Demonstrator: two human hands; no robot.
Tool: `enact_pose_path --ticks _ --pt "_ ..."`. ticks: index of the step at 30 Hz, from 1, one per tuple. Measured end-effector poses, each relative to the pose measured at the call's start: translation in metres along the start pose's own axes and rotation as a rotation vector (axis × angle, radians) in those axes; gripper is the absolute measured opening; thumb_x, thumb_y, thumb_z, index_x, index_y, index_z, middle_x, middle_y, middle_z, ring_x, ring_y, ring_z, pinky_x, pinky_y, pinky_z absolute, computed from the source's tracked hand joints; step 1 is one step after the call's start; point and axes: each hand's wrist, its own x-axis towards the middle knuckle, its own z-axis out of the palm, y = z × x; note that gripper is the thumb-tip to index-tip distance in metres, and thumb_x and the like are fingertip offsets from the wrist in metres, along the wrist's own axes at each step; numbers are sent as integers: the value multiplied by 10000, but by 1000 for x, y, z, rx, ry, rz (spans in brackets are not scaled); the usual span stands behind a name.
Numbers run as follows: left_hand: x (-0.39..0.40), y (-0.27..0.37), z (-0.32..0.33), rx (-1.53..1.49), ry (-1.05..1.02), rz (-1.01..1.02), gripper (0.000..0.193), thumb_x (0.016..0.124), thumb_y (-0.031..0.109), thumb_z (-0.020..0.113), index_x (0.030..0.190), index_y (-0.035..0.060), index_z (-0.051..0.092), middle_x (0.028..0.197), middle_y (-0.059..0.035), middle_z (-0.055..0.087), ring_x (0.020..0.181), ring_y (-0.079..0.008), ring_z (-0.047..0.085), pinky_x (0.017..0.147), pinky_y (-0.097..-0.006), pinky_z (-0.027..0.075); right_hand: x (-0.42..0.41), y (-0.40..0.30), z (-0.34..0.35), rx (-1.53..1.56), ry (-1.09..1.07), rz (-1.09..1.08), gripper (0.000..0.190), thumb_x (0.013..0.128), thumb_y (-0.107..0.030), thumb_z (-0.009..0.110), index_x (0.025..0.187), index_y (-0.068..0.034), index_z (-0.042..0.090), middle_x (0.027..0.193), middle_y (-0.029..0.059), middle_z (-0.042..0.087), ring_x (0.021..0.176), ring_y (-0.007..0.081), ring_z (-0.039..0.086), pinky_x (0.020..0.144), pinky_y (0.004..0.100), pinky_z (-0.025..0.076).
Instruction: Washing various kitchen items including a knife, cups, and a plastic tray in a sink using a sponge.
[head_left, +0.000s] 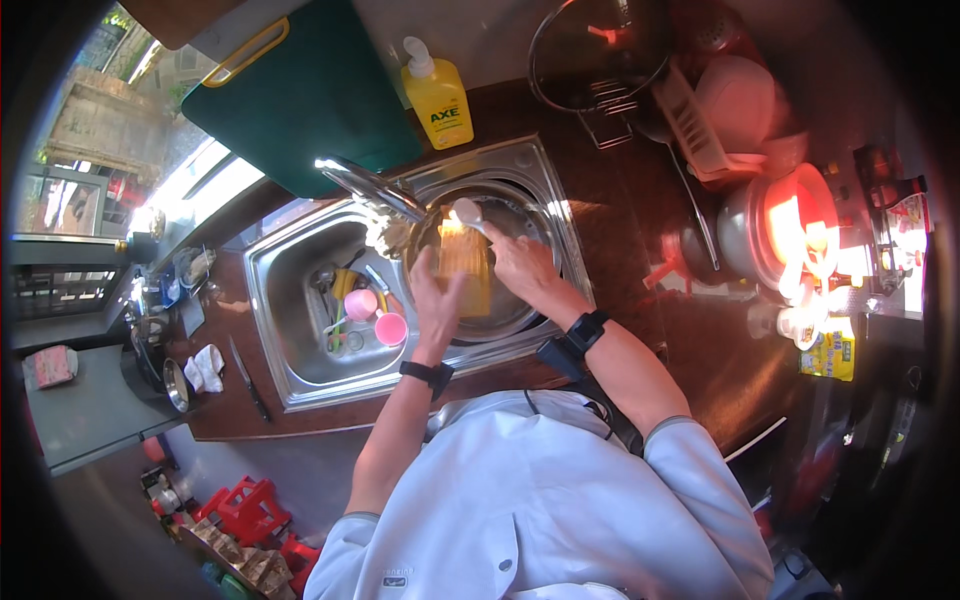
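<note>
In my right hand (525, 264) is a small white spoon (469, 212), its bowl pointing away from me. My left hand (437, 296) hovers with fingers apart, slightly blurred, at the left side of a yellow translucent container (472, 289); whether it touches is hard to tell. This container is within a round metal basin (525, 319) set in the right sink bowl. A chrome faucet (375, 187) reaches over from the back. Pink cups (391, 328), utensils and yellow pieces lie in the left sink bowl (292, 330).
A yellow AXE soap bottle (442, 105) and a green cutting board (300, 97) stand behind the sink. A knife (250, 379) and white cloth (204, 369) lie left. At right are a ladle (694, 206), a dish rack (694, 124) and a pot (742, 232).
</note>
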Motion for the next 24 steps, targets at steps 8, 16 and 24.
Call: enact_pose_path --ticks 8,16,24 --pt "-32 22 8 65 -61 -87 1114 715 333 859 1496 -72 176 1430 -293 392 1331 -411 417 1106 -441 358 -27 -8 -12 52 -66 2 513 923 -151 528 1431 -201 478 804 246 687 771 433 682 697 527 543" --pt "-33 21 10 38 -79 12 989 724 253 829 1470 -48 254 1363 -252 481 1271 -364 504 1085 -411 395 -80 -19 -49 -136 -243 -144 513 890 -143 571 1397 -186 513 756 210 687 734 399 695 655 519 548" --pt "-45 9 19 -133 118 -139 994 676 153 872 1447 -33 274 1361 -240 484 1240 -360 521 1061 -396 413 -66 -37 -36 -111 -147 -174 483 904 -114 519 1381 -184 545 736 180 693 677 374 693 628 510 551"
